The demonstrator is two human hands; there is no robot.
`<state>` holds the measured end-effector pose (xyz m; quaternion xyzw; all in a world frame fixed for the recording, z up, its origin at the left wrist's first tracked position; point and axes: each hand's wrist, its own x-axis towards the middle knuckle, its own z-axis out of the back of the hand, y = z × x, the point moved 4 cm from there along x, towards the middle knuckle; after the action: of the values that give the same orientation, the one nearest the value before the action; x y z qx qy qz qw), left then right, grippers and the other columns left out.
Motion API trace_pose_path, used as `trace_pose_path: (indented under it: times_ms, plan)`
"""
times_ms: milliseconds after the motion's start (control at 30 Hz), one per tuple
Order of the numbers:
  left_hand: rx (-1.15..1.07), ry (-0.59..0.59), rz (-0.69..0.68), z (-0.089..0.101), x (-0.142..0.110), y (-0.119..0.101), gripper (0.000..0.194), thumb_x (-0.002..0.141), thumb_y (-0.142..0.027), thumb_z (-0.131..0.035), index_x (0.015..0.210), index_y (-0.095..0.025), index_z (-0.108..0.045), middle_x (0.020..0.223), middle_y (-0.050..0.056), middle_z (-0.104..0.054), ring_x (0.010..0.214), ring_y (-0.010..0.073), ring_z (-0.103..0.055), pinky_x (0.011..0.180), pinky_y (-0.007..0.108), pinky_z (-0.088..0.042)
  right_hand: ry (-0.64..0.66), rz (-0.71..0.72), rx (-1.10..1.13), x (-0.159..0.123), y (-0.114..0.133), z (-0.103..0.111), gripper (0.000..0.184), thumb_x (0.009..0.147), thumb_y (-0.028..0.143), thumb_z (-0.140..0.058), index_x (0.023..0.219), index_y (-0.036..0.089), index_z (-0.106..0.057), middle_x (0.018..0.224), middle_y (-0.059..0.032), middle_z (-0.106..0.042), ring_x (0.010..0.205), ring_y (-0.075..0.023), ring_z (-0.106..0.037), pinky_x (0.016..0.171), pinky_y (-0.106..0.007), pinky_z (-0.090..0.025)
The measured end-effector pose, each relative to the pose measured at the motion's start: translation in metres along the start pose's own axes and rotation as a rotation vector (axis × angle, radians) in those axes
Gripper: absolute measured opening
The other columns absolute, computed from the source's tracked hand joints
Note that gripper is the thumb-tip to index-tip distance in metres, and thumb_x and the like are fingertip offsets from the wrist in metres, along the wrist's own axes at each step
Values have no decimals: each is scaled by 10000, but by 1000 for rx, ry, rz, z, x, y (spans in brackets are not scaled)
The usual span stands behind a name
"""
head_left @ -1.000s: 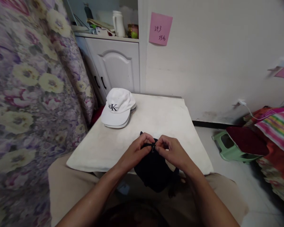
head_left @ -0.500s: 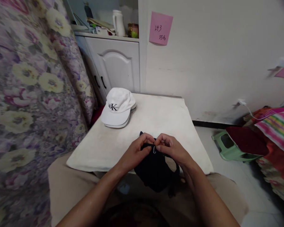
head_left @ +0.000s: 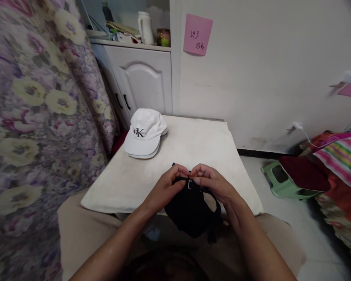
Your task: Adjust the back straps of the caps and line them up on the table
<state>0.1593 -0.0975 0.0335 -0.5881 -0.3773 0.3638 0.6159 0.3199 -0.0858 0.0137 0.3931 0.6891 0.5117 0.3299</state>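
A black cap (head_left: 190, 212) is held at the near edge of the covered table, its crown hanging over the edge toward my lap. My left hand (head_left: 169, 186) pinches the cap's upper rim from the left. On the right, my right hand (head_left: 213, 182) pinches the same rim, its fingertips almost meeting the left ones. Just below the fingertips a small metal buckle (head_left: 190, 184) shows on the black cloth. An opening in the cap lies beside my right wrist. Farther off at the left, a white cap (head_left: 146, 125) with black letters rests on another pale cap.
A cream cloth covers the table (head_left: 199, 140). Behind it stand a white cabinet (head_left: 143, 78) and a wall bearing a pink note (head_left: 197, 35). A floral curtain (head_left: 41, 136) hangs at left. To the right is a green stool (head_left: 276, 183) with a dark red top.
Both hands keep their pinch on the black cap, with only slight finger movement near the buckle. The whole view has shifted a little; the white cap stays in place.
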Motion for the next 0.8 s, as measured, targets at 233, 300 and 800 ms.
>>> trace_pose_path:
  times_ms: [233, 300, 800]
  plan:
    - [-52, -27, 3, 4, 1, 3, 165, 871, -192, -571, 1032, -179, -533, 891, 1, -582, 807, 150, -521, 700, 269, -373, 35, 7, 2, -1, 3, -1, 299, 684, 176, -808, 934, 189, -643, 860, 10, -638, 764, -117, -576, 702, -239, -406]
    - [-56, -13, 10, 3, 1, 4, 161, 877, -192, -568, 1034, -184, -534, 899, 1, -588, 807, 149, -522, 694, 268, -371, 25, -1, 0, 0, 0, -3, 278, 689, 176, -810, 912, 189, -644, 823, 20, -633, 721, -108, -562, 669, -234, -393]
    - [-127, -19, 38, 9, -2, 5, 147, 861, -181, -586, 1005, -182, -551, 839, -17, -561, 725, 123, -499, 638, 250, -343, 120, -87, 69, -2, -5, 12, 316, 730, 216, -820, 1014, 166, -689, 865, -15, -675, 711, -100, -604, 651, -217, -460]
